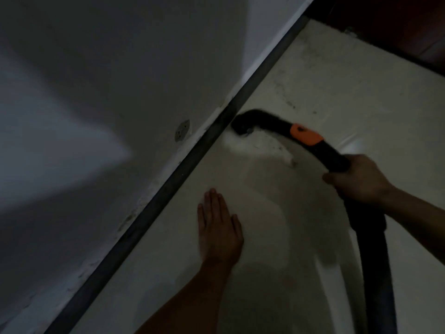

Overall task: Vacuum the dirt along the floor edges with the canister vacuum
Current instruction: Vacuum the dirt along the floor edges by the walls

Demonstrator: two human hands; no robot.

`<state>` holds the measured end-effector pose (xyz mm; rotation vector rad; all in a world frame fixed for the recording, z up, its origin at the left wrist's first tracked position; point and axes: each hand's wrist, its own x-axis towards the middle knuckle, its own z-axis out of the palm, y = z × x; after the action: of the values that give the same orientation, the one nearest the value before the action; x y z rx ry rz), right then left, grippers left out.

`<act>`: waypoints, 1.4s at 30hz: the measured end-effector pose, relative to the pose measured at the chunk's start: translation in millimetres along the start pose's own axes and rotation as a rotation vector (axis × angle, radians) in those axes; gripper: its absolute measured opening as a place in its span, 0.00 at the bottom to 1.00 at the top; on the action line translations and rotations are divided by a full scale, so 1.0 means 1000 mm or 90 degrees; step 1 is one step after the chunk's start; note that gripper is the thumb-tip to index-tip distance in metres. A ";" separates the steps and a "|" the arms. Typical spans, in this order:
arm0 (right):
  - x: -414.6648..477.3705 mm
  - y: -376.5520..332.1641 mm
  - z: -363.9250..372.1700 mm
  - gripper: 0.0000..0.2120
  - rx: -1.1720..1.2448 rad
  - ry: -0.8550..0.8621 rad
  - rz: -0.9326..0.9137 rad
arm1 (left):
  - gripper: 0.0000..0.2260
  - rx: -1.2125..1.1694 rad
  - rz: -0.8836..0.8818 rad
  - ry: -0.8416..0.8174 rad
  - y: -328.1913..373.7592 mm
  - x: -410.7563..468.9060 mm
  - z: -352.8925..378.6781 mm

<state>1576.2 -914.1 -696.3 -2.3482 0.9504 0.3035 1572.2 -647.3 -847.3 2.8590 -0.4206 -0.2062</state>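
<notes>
The black vacuum hose handle (284, 131) curves down to the floor, with an orange collar (306, 135) partway along it. Its open end (241, 127) rests against the dark baseboard strip (173, 179), over a patch of pale dust and dark specks (272, 147). My right hand (356, 179) is shut around the handle just behind the collar. The ribbed black hose (370, 256) drops from that hand toward the bottom right. My left hand (218, 227) lies flat on the pale floor with fingers together, close to the baseboard and holding nothing. The canister is out of sight.
A grey-white wall (96, 92) fills the left half, with a small round scuff or plug (182, 130) low down. Dark dirt specks (289, 102) run along the floor farther ahead. A dark piece of furniture or doorway (395, 27) closes the top right corner.
</notes>
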 end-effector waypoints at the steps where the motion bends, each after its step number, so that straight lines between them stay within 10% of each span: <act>1: 0.010 -0.001 -0.007 0.08 0.007 0.037 0.024 | 0.28 -0.004 0.000 -0.002 0.000 -0.001 -0.001; 37: -0.022 0.022 0.011 0.12 -0.051 -0.088 -0.139 | 0.31 0.117 0.023 -0.200 0.004 0.000 -0.036; 42: 0.003 0.048 -0.015 0.16 -0.059 0.036 -0.063 | 0.31 0.118 0.025 -0.215 0.006 -0.002 -0.037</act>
<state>1545.2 -952.4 -705.8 -2.4909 0.8601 0.2476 1575.2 -644.8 -810.2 2.9958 -0.5853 -0.6824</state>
